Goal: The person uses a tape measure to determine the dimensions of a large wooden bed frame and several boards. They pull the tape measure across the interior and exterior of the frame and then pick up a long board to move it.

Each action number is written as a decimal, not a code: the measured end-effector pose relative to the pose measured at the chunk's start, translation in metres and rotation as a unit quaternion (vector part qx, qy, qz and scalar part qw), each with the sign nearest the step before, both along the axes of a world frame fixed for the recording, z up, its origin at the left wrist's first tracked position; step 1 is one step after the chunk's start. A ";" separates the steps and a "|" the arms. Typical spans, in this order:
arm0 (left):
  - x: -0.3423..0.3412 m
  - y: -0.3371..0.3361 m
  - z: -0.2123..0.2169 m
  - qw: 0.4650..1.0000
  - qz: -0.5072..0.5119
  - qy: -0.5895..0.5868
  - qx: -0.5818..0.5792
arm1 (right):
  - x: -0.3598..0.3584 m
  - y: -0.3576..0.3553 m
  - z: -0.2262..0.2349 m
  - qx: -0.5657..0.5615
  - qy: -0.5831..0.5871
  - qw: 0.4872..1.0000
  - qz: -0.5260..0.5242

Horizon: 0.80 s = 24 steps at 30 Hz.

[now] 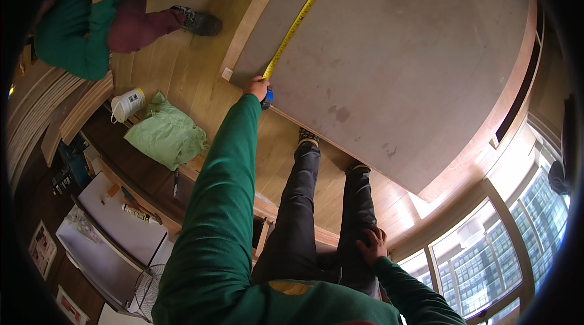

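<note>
"Currently, where do we have the tape measure (267, 98) relative to the grey panel (389, 69)?"

"At the panel's near edge, close to its left corner. Our left hand (256, 87) has its grip pressed around the blue case. The yellow blade (302, 16) runs over the panel, away from us. Our right hand (371, 245) lies on our dark trousers (292, 215), on the near side of the panel, fingers loosely spread and holding nothing."

"Which faults should we guard against?"

"The blade's far end is out of view, so we cannot tell whether it is hooked. If it is not, a tug on the case could free it and send the blade recoiling across the panel. A sideways shift of the case could skew the line and spoil a reading."

"And edges and room?"

"Grey surface extends right of the blade; the wooden border (251, 20) bounds the panel's left side. Our shoes (309, 137) are at its near edge, so stepping forward could knock it. Left of the panel, floor (194, 75) separates it from a white bucket (128, 104) and a green sack (167, 133). Another person (70, 51) also occupies that side, so we should swing the left elbow with care."
</note>
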<state>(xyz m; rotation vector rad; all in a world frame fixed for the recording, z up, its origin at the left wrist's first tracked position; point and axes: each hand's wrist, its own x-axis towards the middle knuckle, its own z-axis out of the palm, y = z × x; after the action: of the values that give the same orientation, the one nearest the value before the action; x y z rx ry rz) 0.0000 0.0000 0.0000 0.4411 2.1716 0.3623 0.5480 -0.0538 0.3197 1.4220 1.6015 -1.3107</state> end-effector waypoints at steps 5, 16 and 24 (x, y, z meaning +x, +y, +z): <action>0.000 -0.007 0.002 1.000 0.005 -0.016 -0.004 | 0.001 0.001 0.007 -0.005 0.003 1.000 -0.001; 0.001 -0.002 -0.002 1.000 0.008 -0.006 -0.011 | 0.001 0.002 0.003 0.006 0.004 1.000 -0.008; 0.005 0.003 -0.003 1.000 -0.002 0.002 -0.017 | 0.001 0.003 0.003 0.004 -0.003 1.000 -0.017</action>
<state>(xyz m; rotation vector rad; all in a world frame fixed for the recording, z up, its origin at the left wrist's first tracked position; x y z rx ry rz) 0.0047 0.0026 -0.0029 0.4270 2.1782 0.3231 0.5494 -0.0511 0.3224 1.4623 1.5860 -1.3206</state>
